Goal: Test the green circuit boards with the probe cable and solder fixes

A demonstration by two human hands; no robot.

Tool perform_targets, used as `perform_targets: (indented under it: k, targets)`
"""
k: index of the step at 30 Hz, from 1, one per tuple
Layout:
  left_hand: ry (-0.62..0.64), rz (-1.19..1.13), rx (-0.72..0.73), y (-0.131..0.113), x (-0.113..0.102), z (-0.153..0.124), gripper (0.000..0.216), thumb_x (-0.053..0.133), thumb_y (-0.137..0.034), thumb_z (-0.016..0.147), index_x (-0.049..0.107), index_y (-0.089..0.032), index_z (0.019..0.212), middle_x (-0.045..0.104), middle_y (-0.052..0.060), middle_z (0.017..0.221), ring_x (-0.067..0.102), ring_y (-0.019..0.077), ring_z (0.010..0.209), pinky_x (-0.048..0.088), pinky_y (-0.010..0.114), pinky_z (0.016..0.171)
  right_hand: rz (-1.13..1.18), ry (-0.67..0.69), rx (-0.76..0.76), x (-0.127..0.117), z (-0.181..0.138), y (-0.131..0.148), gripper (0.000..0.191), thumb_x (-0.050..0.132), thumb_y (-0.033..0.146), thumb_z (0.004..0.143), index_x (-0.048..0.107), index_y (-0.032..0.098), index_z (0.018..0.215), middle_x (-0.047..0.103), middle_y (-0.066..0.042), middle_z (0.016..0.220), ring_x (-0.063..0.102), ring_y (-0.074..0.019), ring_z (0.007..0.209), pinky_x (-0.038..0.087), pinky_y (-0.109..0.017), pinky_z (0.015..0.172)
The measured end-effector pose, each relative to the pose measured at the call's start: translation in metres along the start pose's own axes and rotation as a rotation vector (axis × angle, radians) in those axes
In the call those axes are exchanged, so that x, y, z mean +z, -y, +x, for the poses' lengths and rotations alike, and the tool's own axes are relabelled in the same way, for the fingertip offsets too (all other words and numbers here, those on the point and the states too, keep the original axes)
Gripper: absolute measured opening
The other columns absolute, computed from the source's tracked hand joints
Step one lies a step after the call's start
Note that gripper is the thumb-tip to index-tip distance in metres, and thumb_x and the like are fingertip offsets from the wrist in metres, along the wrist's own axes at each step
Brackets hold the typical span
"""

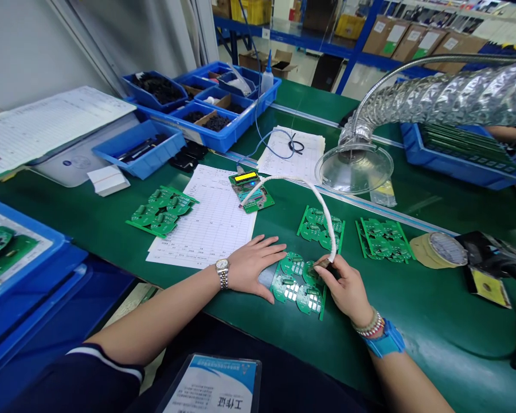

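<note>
Green bench (417, 321); PCB panel (298, 287) by spread L fingers (264, 250), R side under R fingers (331, 280) pinching wht cable (325, 209).

White cable (328, 221) above green circuit panel (291, 289)

We see the panel flat and slightly askew on the worktop (413, 312), its joined rounded sections bearing silvery pads. We trace the cable curving up from the panel's right side, then away leftward.
</note>
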State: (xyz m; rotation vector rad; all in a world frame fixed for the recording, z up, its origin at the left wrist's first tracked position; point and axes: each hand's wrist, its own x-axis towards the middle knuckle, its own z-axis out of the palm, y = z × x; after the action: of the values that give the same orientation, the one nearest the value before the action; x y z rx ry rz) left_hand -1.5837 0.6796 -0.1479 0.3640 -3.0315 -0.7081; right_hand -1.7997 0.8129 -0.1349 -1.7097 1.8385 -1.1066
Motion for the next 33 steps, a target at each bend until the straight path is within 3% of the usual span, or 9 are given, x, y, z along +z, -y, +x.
perform_targets:
  k: [15,21,25,33]
  targets:
    - [-0.023,-0.01,0.013,0.001,0.002,0.0,0.098,0.049,-0.077,0.063,0.032,-0.016,0.138,0.029,0.009,0.145,0.018,0.0329,0.135,0.009,0.052,0.11,-0.012,-0.005,0.008,0.0,0.0,-0.002,0.014,0.053,0.034,0.084,0.054,0.021,0.079,0.063,-0.002,0.074,0.058,-0.0143,0.064,0.046,-0.025,0.061]
    - [-0.008,-0.013,0.009,0.001,0.001,0.001,0.099,0.049,-0.077,0.063,0.032,-0.014,0.138,0.028,0.01,0.145,0.017,0.0325,0.136,0.008,0.051,0.11,0.055,0.11,0.042,-0.006,0.011,0.007,0.012,0.052,0.031,0.085,0.053,0.021,0.08,0.061,-0.002,0.078,0.058,-0.0147,0.07,0.046,-0.026,0.066]
    - [-0.017,-0.014,0.012,0.002,0.001,0.001,0.099,0.049,-0.077,0.063,0.033,-0.015,0.138,0.028,0.01,0.145,0.017,0.0333,0.135,0.008,0.051,0.11,0.154,0.064,0.049,0.005,0.024,0.014,0.011,0.051,0.031,0.085,0.053,0.02,0.086,0.06,-0.002,0.079,0.057,-0.015,0.072,0.046,-0.027,0.068]
    - [-0.028,-0.001,0.018,0.002,0.004,0.001,0.097,0.047,-0.077,0.065,0.035,-0.013,0.137,0.029,0.011,0.145,0.018,0.0322,0.135,0.007,0.05,0.11,0.193,0.12,0.075,0.027,0.025,0.014,0.011,0.052,0.03,0.085,0.054,0.019,0.086,0.06,-0.002,0.077,0.056,-0.0143,0.07,0.045,-0.027,0.069]
